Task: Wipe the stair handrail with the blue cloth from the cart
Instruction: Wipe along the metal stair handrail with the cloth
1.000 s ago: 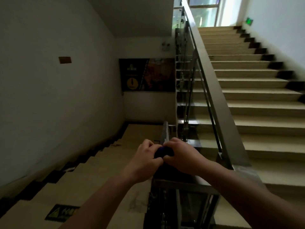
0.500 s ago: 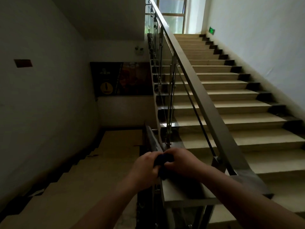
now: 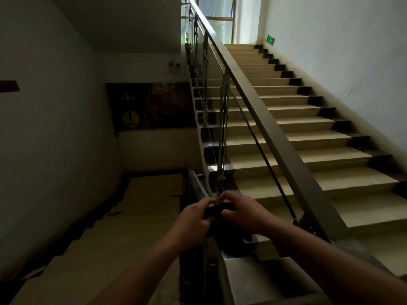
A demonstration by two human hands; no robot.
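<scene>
Both hands meet at the bend of the handrail, low in the middle of the head view. My left hand [image 3: 195,219] and my right hand [image 3: 242,213] are closed on a dark blue cloth [image 3: 217,210] bunched between them, with part of it hanging down below my right hand. The brown handrail [image 3: 259,111] climbs from my hands up and away toward the top landing. A second stretch of rail [image 3: 198,186] drops away to the left, just past my fingers. The cloth is mostly hidden by my fingers.
Beige steps [image 3: 308,137] rise on the right against a white wall with a green exit sign [image 3: 270,39]. Glass panels and metal posts [image 3: 222,133] stand under the rail. A lower flight [image 3: 123,230] descends on the left toward a landing with a dark poster [image 3: 149,105].
The view has swung left and tilted up, so the upper flight shows more fully. My hands have stayed at the rail's bend, working the cloth between them.
</scene>
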